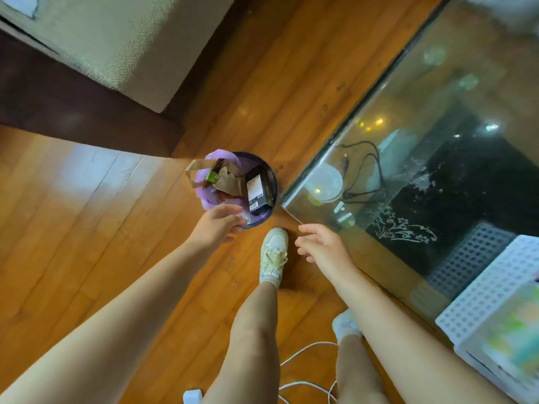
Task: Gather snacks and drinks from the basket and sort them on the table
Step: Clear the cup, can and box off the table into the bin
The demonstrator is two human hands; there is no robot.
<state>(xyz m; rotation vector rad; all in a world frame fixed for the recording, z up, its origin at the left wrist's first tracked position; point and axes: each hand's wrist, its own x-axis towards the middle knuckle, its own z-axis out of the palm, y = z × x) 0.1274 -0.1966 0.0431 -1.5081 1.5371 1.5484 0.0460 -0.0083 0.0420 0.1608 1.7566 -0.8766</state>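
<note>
- Round basket (pixel 272 182) with purple liner sits on the wood floor, just beside the glass table (pixel 408 141) corner.
- Left hand (pixel 217 225) is over the near rim, fingers spread, holding nothing; it is clearly the nearer hand.
- Black box (pixel 258 191) stands just beyond the left fingertips, long axis running away from the person, leaning on the right wall.
- Right hand (pixel 323 246) hangs loosely open and empty, off to the basket's right near the table edge.
- Green-capped item (pixel 212 176) and brown paper packaging (pixel 227 179) lie further in.

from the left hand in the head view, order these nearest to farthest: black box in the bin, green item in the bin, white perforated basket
1. Black box: standing in the round bin, just beyond the left hand.
2. Green item: deeper in the bin, on its far left side by the brown paper.
3. White perforated basket: far off to the right, on the glass table.
</note>
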